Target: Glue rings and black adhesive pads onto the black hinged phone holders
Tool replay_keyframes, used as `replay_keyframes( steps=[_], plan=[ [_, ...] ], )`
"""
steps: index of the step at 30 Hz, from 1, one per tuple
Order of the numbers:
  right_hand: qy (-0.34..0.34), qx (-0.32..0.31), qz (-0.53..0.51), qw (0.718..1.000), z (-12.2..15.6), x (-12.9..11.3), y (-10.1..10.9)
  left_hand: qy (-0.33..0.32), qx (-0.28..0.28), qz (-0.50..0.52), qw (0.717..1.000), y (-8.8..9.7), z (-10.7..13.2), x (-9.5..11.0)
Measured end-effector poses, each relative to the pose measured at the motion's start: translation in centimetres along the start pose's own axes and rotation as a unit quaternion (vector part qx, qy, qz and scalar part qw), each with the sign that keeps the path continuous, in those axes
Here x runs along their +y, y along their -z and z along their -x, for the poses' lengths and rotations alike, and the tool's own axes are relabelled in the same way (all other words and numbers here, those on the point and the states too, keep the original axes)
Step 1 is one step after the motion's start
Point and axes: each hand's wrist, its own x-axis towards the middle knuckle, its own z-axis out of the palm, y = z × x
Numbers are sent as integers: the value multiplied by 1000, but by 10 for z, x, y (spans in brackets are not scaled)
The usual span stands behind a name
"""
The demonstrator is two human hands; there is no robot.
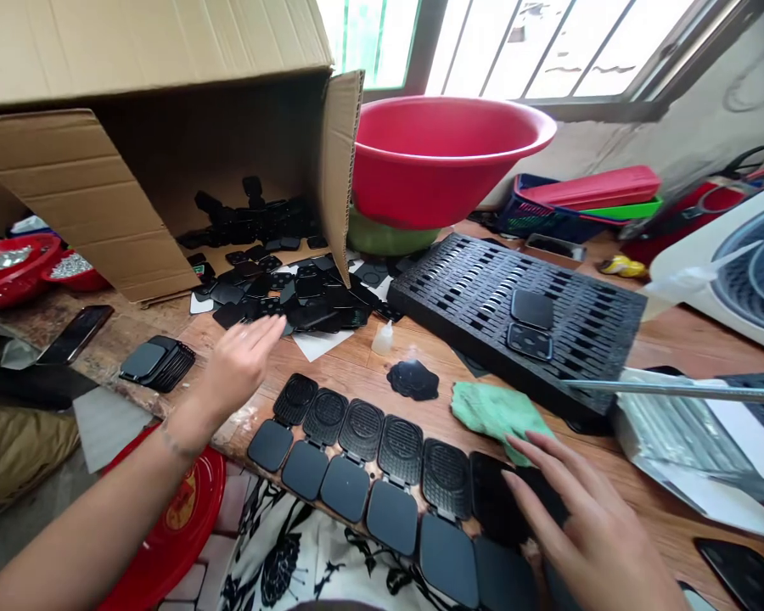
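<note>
Where cases line edge, right hand flat

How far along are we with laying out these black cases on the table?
Done: a row of opened black cases lies along the table edge, and two pieces sit on the black slotted tray. In hand: the right hand rests on the case at the row's right end; the left hand reaches toward the loose pile. Left: that pile spilling from the cardboard box.
</note>
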Motion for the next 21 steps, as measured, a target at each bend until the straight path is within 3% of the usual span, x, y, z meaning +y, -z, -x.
replay_keyframes(
  steps=[4,7,10,14,21],
  plan=[
    [40,-41,-2,998,4,12,2,0,31,-13,999,16,86,14],
    [57,-12,-12,998,-3,5,-3,30,19,-26,999,11,121,29],
    [72,7,-27,997,-10,-9,-9,85,16,-42,995,4,133,44],
    [79,-9,-39,996,-10,-18,-13,155,-38,-45,986,1,130,59],
    [55,-27,-32,998,5,-9,-16,168,-64,-7,984,-2,128,55]
  ],
)
